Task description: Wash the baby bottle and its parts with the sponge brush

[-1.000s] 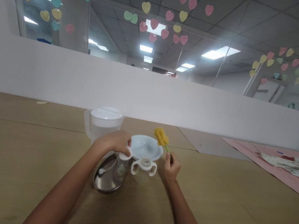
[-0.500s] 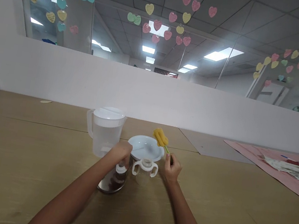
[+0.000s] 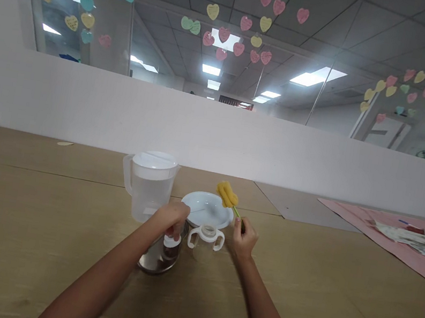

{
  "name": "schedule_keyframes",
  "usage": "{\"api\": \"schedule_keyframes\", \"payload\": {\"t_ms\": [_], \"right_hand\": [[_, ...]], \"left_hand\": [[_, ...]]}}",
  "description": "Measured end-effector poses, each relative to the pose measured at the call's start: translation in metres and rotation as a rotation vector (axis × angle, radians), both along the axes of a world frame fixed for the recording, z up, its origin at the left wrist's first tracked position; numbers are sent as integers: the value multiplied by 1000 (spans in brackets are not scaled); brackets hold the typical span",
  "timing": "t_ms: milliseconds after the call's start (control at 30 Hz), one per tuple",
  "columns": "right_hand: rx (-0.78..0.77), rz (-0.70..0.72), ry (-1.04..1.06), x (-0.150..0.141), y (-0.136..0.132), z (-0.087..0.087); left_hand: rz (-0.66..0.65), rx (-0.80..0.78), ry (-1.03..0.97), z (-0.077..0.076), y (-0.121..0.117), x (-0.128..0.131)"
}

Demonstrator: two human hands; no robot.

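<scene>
My right hand is closed around the thin green handle of a yellow sponge bottle brush, held up at a tilt. Just left of it stands a clear baby bottle, its mouth uncovered, with two white handles around its neck. My left hand reaches down over a round metal tray, fingertips pinched on a small white bottle cap. Part of this cap is hidden by the fingers. Behind the bottle lies a white bowl.
A lidded clear plastic pitcher with liquid in it stands behind my left hand. On the right, a pink cloth carries crumpled whitish cloths. A white wall with windows above borders the brown table.
The view tips very slightly. Both hands stay almost where they were, with the brush and the cap still in them.
</scene>
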State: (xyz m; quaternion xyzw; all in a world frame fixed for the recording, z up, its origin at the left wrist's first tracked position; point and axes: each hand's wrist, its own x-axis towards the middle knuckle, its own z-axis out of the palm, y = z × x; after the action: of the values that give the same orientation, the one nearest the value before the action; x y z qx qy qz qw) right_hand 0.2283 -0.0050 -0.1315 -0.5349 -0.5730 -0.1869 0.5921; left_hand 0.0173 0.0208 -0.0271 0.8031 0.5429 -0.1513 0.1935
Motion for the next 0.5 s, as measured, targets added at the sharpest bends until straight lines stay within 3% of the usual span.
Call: {"api": "schedule_keyframes", "payload": {"t_ms": [500], "right_hand": [[11, -23, -30, 0, 1, -1]], "left_hand": [[26, -60, -14, 11, -9, -6]]}}
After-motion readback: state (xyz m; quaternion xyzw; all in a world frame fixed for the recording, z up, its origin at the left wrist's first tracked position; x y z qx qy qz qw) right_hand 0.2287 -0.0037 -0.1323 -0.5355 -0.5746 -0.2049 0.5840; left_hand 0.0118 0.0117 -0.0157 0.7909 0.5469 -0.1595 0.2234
